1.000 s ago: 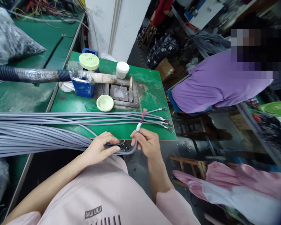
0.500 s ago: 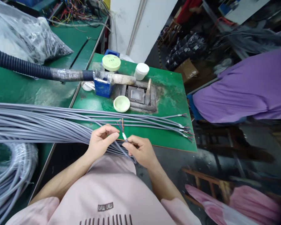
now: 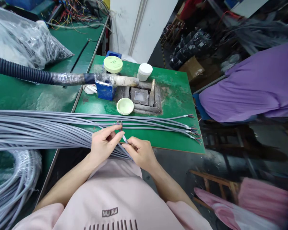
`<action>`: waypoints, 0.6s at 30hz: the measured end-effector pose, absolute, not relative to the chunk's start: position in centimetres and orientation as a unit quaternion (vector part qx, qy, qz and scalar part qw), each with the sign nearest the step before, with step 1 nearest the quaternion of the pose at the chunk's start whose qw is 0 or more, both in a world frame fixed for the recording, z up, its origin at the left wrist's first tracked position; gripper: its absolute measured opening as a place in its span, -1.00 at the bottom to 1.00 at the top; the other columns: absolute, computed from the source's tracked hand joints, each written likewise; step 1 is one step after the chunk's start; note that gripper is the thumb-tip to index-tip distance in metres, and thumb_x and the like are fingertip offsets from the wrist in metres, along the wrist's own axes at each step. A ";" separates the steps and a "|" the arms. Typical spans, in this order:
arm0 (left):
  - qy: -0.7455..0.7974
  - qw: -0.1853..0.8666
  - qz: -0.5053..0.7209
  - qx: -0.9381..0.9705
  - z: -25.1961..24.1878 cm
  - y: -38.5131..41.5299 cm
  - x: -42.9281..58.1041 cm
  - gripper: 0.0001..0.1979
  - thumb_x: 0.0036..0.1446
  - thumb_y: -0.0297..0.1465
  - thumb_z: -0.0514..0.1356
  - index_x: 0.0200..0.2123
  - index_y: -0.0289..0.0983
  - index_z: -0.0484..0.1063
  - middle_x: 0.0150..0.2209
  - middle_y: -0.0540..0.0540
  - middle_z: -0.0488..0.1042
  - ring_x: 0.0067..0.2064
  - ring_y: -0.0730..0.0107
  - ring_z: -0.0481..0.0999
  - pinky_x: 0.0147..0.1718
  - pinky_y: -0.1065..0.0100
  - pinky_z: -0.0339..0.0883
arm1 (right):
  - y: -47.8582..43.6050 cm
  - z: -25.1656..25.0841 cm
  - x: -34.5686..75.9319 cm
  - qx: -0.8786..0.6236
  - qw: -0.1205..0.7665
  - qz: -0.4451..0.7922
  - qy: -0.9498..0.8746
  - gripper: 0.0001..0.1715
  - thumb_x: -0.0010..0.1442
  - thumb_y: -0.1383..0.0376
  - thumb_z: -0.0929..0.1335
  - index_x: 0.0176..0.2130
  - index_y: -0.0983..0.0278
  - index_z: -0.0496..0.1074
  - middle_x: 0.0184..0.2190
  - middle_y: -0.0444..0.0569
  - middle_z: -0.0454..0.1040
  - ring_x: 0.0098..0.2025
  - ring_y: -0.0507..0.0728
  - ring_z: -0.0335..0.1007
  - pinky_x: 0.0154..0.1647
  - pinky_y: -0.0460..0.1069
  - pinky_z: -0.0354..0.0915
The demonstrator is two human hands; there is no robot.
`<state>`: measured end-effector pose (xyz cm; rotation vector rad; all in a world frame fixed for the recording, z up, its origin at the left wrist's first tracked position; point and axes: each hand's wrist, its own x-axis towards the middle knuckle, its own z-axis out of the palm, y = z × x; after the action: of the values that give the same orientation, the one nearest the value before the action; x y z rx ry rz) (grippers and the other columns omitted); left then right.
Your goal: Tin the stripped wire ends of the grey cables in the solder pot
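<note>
Right hand [image 3: 142, 152] grips a grey round cable [image 3: 126, 141] below its white collar [image 3: 124, 138], apparently to steady it, while left hand [image 3: 102, 140] pinches its thin multicoloured wires [image 3: 119, 122] at the edge of the green counter [image 3: 175, 92].

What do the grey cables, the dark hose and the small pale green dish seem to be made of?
Grey cables: likely plastic sheathing, from the smooth, satiny look; thin coloured wires show at some ends. Dark hose: probably plastic, semi-glossy, judging by its even ribs. Green dish: perhaps smooth moulded plastic, from its even colour and rounded rim; possibly ceramic.
</note>
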<state>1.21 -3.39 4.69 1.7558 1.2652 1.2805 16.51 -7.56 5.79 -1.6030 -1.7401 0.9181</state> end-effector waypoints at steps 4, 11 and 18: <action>0.505 0.296 0.467 0.663 4.6 -2.9 0.8 -0.78 0.02 -0.27 0.31 -0.27 -0.26 0.57 -0.66 0.12 0.36 -0.64 0.62 0.24 -0.59 0.52 0.18 | -7.4 5.6 16.1 -0.602 0.294 0.328 -0.666 -0.61 0.17 0.22 0.31 -0.61 0.24 0.16 -0.71 -0.25 0.11 -0.62 -0.05 -0.03 -0.57 -0.09 -0.07; 0.542 0.371 0.443 0.610 5.4 -2.4 0.6 -0.83 -0.01 -0.28 0.31 -0.39 -0.26 0.56 -0.73 0.15 0.30 -0.68 0.61 0.26 -0.62 0.53 0.21 | -7.2 5.7 15.5 -0.601 0.288 0.316 -0.676 -0.62 0.18 0.22 0.29 -0.60 0.24 0.17 -0.69 -0.23 0.16 -0.62 -0.04 0.00 -0.55 -0.09 -0.06; 0.516 0.525 0.461 0.496 6.0 -2.1 0.6 -0.85 -0.03 -0.33 0.31 -0.51 -0.30 0.49 -0.78 0.14 0.25 -0.76 0.65 0.16 -0.75 0.55 0.10 | -7.2 5.8 15.4 -0.600 0.311 0.332 -0.658 -0.62 0.18 0.20 0.30 -0.60 0.25 0.20 -0.69 -0.23 0.16 -0.61 -0.05 -0.02 -0.56 -0.10 -0.06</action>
<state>0.59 -2.09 6.02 1.1860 1.2334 1.1021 15.35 -7.16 5.82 -1.5848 -1.7363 0.8750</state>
